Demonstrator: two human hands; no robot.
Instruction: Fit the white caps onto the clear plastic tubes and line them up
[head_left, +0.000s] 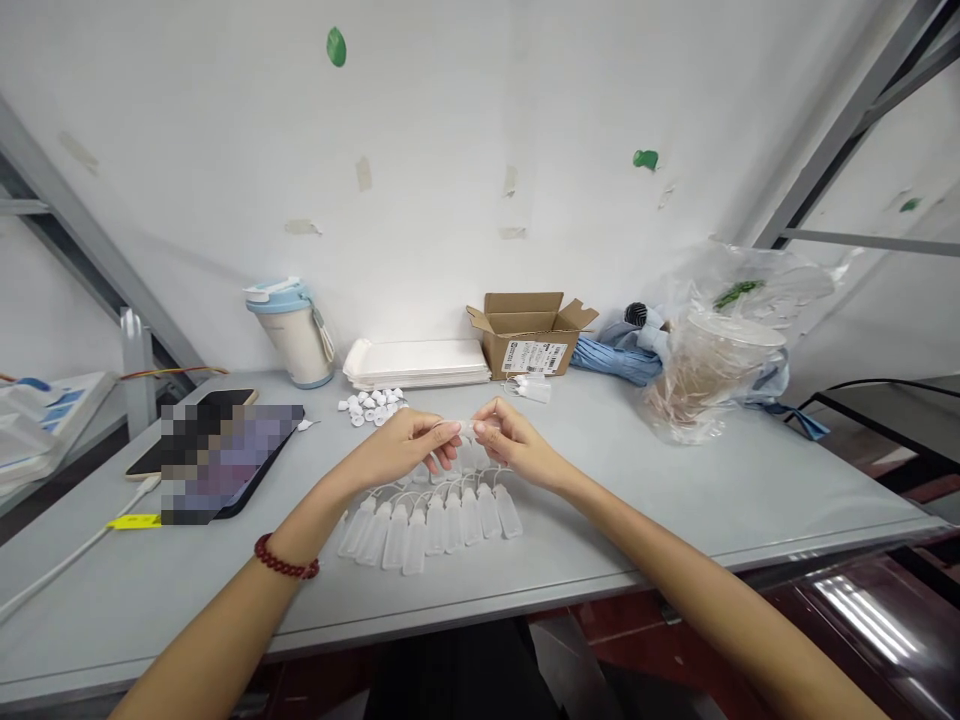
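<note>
My left hand [420, 440] and my right hand [514, 440] meet over the grey table, fingertips pinched on a small translucent plastic bottle [466, 428]. The fingers cover much of it, so its cap end cannot be made out. Just below the hands lies a row of translucent squeeze bottles [435, 525], each with a thin white strap at its neck; more of them are partly hidden under my fingers. White caps [371, 405] sit in a loose heap behind my left hand.
Along the wall stand a blue-and-cream tumbler [294, 335], a stack of white packets [420, 362], an open cardboard box [529, 340], blue cloth [619, 355] and a plastic-wrapped bundle [709, 370]. Two phones [232, 460] lie at the left beside a white cable [82, 545].
</note>
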